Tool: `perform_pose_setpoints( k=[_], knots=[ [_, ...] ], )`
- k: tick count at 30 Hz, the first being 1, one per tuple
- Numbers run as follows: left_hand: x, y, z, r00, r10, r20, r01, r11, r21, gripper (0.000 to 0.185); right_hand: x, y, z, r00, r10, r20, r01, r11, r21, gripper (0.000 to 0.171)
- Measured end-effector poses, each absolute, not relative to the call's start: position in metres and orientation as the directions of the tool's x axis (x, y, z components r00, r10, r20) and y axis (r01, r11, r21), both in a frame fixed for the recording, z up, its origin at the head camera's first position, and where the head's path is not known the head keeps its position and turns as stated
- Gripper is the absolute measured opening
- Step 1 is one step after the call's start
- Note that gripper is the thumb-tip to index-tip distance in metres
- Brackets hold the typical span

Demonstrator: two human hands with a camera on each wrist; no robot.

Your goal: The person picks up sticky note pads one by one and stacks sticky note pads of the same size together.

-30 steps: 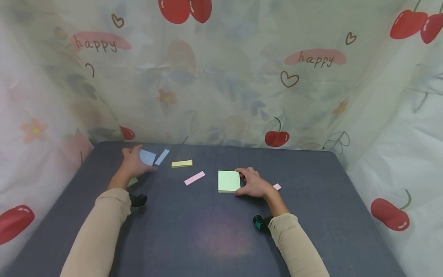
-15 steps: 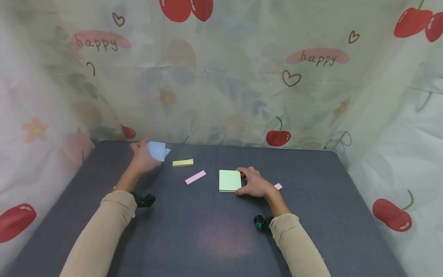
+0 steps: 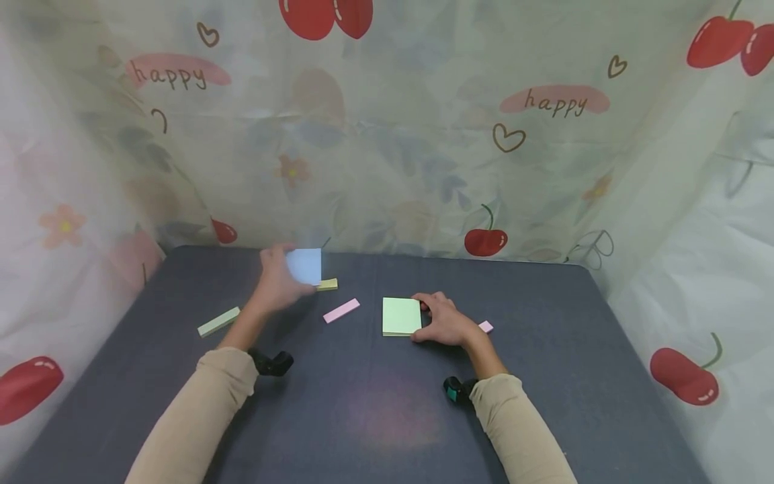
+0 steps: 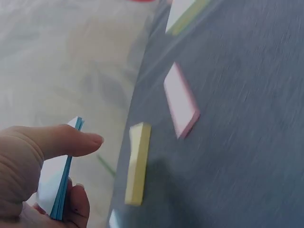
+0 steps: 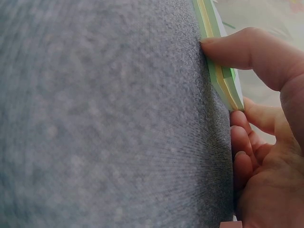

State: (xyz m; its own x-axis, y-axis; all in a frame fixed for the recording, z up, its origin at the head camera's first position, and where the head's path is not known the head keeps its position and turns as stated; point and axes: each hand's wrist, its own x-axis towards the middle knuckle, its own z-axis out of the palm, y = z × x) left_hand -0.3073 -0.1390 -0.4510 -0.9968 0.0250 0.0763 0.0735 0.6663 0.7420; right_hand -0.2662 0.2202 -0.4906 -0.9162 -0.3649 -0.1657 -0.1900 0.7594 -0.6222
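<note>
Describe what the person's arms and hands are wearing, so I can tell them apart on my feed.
Both arms wear long beige sleeves, left sleeve and right sleeve, ending at the wrist. The left hand and right hand are bare, no gloves. A small black camera sits at the left wrist; the right wrist camera is black with a teal patch.
</note>
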Motion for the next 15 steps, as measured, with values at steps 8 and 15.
perform_pose_setpoints(
  k=[8, 15],
  knots=[
    [-0.293, -0.103, -0.456, -0.990, 0.092, 0.106, 0.141, 0.635, 0.759, 0.102, -0.266, 0.220, -0.492, -0.914, -0.371, -0.165, -0.200, 0.764, -0.613, 0.076],
    [-0.285, -0.076, -0.462, -0.986, 0.131, 0.108, 0.165, 0.614, 0.772, 0.101, -0.267, 0.220, -0.492, -0.916, -0.366, -0.164, -0.197, 0.767, -0.611, 0.075]
  ],
)
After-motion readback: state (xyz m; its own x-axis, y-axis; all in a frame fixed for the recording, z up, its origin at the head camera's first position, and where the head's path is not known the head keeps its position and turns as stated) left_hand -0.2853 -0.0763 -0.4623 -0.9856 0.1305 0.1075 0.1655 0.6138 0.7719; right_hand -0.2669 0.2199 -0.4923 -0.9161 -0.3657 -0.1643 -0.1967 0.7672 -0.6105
